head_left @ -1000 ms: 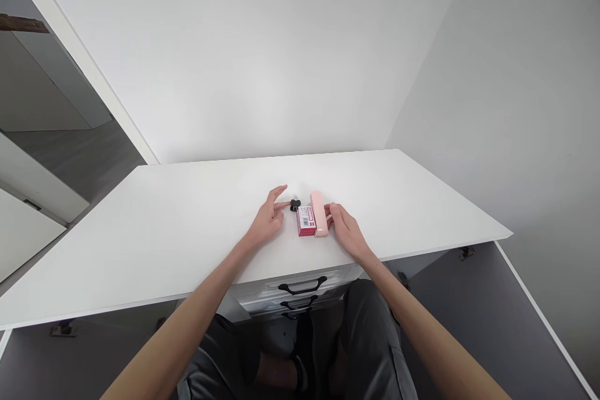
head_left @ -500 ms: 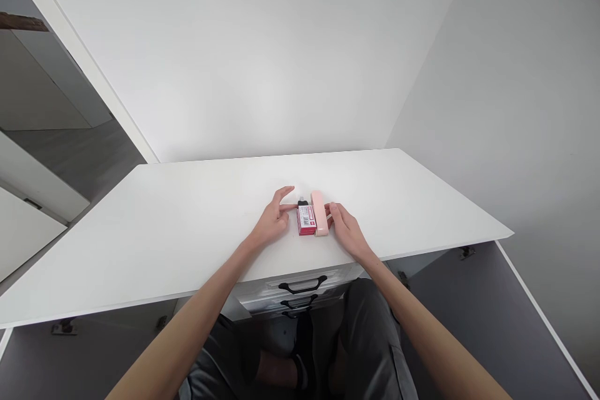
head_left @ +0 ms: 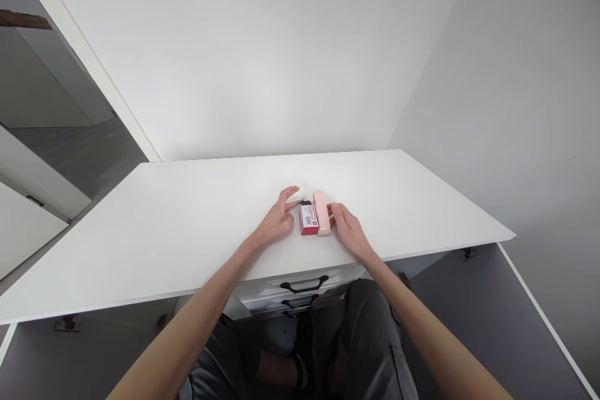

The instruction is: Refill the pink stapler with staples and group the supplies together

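Observation:
A pink stapler (head_left: pixel 321 212) lies lengthwise on the white tabletop (head_left: pixel 197 219), pointing away from me. Against its left side sits a small red and white box (head_left: pixel 309 220) with a printed label and barcode. Just beyond the box is a small black object with a light metal-looking tip (head_left: pixel 305 201), too small to name. My left hand (head_left: pixel 276 220) has its fingers apart, one fingertip at the black object's left side. My right hand (head_left: pixel 347 228) rests at the stapler's right side with fingers loosely bent and apart, the fingertips partly hidden beside the stapler.
Drawers with black handles (head_left: pixel 304 285) are below the tabletop's front edge, above my legs. Grey cabinet spaces (head_left: pixel 478 319) with hinges lie under both sides. A white wall (head_left: pixel 272 62) stands behind the table, with a doorway at the far left.
The view has shifted slightly. My left hand has edged a little right and away from me, by the black object. The right hand and the things on the table look nearly still.

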The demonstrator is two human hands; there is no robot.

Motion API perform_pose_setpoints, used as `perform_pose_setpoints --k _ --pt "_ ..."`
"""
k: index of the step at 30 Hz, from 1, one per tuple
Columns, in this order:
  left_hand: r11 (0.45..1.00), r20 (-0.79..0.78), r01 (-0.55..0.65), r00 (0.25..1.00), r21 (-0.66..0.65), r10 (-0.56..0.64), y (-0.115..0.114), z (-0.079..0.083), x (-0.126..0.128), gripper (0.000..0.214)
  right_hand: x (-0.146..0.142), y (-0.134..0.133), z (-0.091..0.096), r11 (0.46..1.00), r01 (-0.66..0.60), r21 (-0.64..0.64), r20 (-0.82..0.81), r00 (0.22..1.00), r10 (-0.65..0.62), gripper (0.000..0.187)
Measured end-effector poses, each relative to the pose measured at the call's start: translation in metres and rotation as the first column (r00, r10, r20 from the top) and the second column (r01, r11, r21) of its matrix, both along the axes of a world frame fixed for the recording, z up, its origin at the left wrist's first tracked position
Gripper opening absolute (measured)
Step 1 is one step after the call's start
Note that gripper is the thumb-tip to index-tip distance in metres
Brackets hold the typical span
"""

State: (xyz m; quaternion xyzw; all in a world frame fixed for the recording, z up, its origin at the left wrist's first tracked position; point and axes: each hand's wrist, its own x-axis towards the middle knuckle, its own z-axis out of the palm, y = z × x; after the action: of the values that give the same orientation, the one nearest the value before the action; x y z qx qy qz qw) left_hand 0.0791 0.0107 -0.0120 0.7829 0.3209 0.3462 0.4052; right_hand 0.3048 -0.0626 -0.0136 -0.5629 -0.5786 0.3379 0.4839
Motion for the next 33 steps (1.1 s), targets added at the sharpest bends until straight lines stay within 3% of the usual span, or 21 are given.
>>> perform_pose_setpoints --k 20,26,33 --pt "1.0 0.026 0.001 1.0 -0.021 -0.001 -0.0013 -0.0011 -0.001 0.086 -0.0003 -0.002 0.0014 1.0 0.011 -0.027 0.015 1.0 -0.011 0.06" --pt "0.995 -0.014 -0.061 0.998 0.077 0.063 0.0008 -0.0018 0.0003 0.086 -0.0011 -0.0018 0.0027 0.999 0.027 -0.028 0.046 0.999 -0.025 0.056" --pt "0.998 -0.134 -0.061 0.989 0.027 0.064 -0.0042 0.0028 -0.0016 0.087 -0.0014 0.0028 -0.0046 0.999 0.041 -0.009 0.079 0.996 -0.04 0.056"
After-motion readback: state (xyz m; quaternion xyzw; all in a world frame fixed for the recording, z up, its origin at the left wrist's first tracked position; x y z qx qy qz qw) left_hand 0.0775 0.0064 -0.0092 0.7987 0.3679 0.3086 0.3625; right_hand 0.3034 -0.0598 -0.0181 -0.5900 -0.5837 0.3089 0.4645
